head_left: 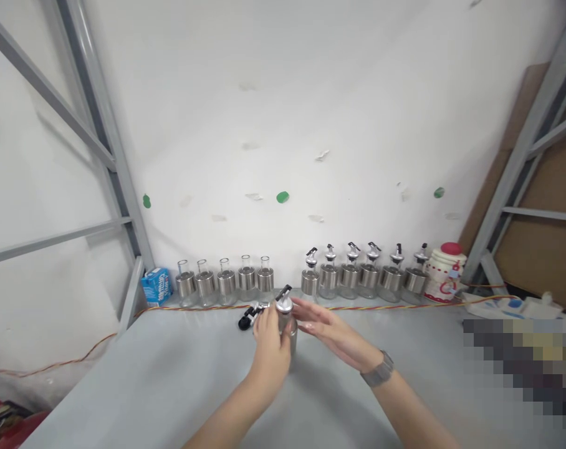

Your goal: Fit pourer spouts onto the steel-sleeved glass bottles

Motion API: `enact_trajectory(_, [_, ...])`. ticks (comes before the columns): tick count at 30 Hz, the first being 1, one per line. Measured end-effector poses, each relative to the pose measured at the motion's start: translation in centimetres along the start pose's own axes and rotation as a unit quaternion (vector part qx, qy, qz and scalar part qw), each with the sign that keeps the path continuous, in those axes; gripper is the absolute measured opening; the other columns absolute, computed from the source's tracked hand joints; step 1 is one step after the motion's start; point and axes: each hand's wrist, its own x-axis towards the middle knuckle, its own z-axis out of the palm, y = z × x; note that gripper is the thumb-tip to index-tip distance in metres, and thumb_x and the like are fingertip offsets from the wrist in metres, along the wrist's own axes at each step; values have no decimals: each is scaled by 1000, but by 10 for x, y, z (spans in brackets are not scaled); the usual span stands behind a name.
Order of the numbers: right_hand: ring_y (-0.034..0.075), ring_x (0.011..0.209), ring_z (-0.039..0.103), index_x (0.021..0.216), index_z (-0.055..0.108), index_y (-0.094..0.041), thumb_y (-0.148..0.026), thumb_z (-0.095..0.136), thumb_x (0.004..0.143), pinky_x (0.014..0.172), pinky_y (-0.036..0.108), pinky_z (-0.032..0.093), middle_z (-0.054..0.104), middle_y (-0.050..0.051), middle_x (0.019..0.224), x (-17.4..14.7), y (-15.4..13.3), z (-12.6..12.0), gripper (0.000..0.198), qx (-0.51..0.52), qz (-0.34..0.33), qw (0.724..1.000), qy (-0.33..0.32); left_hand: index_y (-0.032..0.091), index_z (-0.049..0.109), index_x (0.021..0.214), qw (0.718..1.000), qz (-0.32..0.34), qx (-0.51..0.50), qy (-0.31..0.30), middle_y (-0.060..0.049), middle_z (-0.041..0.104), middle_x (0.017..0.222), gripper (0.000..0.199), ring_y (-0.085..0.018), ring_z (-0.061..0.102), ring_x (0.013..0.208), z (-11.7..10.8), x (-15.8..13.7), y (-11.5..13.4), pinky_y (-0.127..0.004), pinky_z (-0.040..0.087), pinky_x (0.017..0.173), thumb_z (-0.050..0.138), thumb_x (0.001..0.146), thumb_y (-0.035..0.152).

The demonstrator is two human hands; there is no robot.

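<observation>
My left hand (270, 343) is wrapped around an oil bottle (293, 342) with a steel band, upright at the middle of the grey table. A silver pour spout (285, 304) with a black flip lid sits on the bottle's neck. Fingers stretched out, my right hand (332, 330) is beside the bottle's right side, its fingertips close to the spout; whether they touch it I cannot tell. Loose pour spouts (248, 317) with black parts lie just behind my left hand, partly hidden by it.
Along the wall stand several glass bottles (226, 282) without spouts at left and several with spouts (350, 277) at right. A blue carton (156, 286) and a white-and-red jar (446, 272) flank the row. A twisted cord (386, 306) crosses the table (171, 386). Metal frame posts rise on both sides.
</observation>
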Motion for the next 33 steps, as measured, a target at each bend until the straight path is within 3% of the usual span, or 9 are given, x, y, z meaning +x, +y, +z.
enact_trajectory(5, [21, 102, 50, 118, 44, -25, -25, 69, 62, 86, 37, 41, 51, 6, 118, 1, 24, 7, 62, -84, 16, 996, -16, 24, 54, 106, 1000, -14, -7, -23, -5, 62, 95, 48, -25, 53, 94, -7, 1, -8, -44, 26, 93, 67, 60, 31])
enact_trajectory(8, [20, 95, 53, 117, 40, -24, -24, 71, 59, 83, 36, 43, 54, 6, 110, 3, 42, 19, 65, -127, 5, 990, 61, 22, 55, 105, 994, -65, -73, -46, -8, 59, 103, 48, -25, 51, 99, -9, -1, -7, -39, 34, 88, 67, 60, 33])
enact_trajectory(11, [19, 86, 55, 101, 46, -20, -26, 70, 60, 75, 34, 46, 58, 5, 96, 3, 50, 27, 48, -141, -8, 982, 127, 22, 52, 110, 984, -96, -126, -78, -7, 59, 104, 47, -23, 51, 101, -12, -2, -5, -36, 36, 88, 63, 65, 30])
enact_trajectory(16, [21, 97, 53, 104, 44, -21, -25, 68, 62, 83, 38, 43, 54, 7, 108, 0, 55, 35, 49, -182, -51, 970, 150, 22, 56, 104, 994, -71, -85, -22, -6, 62, 92, 43, -23, 54, 92, -16, -2, -2, -39, 35, 87, 65, 63, 28])
enact_trajectory(21, [23, 95, 55, 108, 45, -21, -28, 67, 62, 84, 40, 42, 56, 7, 107, 2, 51, 36, 52, -272, -90, 934, 214, 25, 55, 105, 991, -43, -128, -13, -6, 56, 108, 35, -23, 48, 104, -23, -1, 5, -37, 32, 91, 57, 71, 35])
enact_trajectory(23, [23, 93, 55, 106, 46, -20, -32, 66, 63, 83, 39, 42, 57, 8, 104, 13, 42, 29, 49, -307, -110, 914, 240, 23, 54, 104, 974, -97, -205, 18, -6, 56, 109, 31, -20, 48, 105, -25, 3, 0, -34, 33, 91, 44, 79, 39])
enact_trajectory(26, [23, 96, 54, 112, 42, -18, -33, 64, 64, 82, 37, 42, 55, 10, 107, 44, 29, 10, 55, -384, -148, 853, 321, 18, 56, 90, 935, -206, -273, 90, -7, 61, 98, 30, -20, 53, 98, -25, 13, -18, -33, 35, 88, 45, 77, 43])
enact_trajectory(29, [22, 92, 55, 112, 42, -20, -32, 62, 63, 79, 35, 42, 57, 8, 105, 81, 27, -9, 54, -465, -96, 809, 347, 16, 55, 83, 895, -305, -304, 119, -9, 61, 94, 28, -18, 57, 86, -23, 20, -39, -31, 40, 78, 54, 69, 40])
enact_trajectory(33, [26, 91, 57, 113, 41, -17, -31, 60, 64, 74, 36, 43, 57, 12, 104, 115, 42, -26, 54, -473, -54, 794, 378, 14, 57, 78, 881, -343, -302, 122, -8, 62, 83, 28, -16, 58, 71, -21, 24, -52, -30, 41, 68, 57, 62, 36])
